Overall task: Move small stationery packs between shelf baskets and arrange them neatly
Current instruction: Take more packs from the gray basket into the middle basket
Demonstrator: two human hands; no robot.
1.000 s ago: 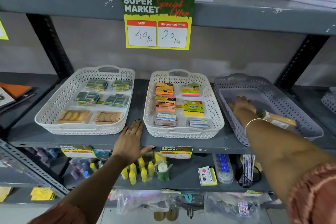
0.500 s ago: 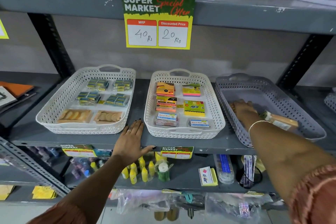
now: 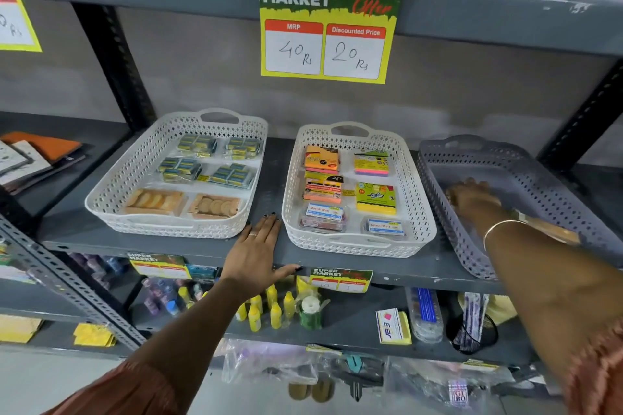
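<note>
Shelf (image 3: 269,178): left hand (image 3: 254,254) flat, released, likely bracing. Grey basket (image 3: 573,202): right hand (image 3: 472,195) inside, grip state cannot tell; a pack (image 3: 553,231) just beside its wrist. Middle basket (image 3: 418,209), left of it: sticky-note packs (image 3: 376,197) in rows. Far-left basket (image 3: 135,175): small packs, tidy.

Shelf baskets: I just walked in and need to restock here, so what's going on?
A person is sorting stationery packs. Their right hand reaches into the grey basket, palm down on its floor; a grip can't be made out. A pack lies beside that wrist. The left hand rests flat on the shelf between the two white baskets, both filled in rows.
</note>
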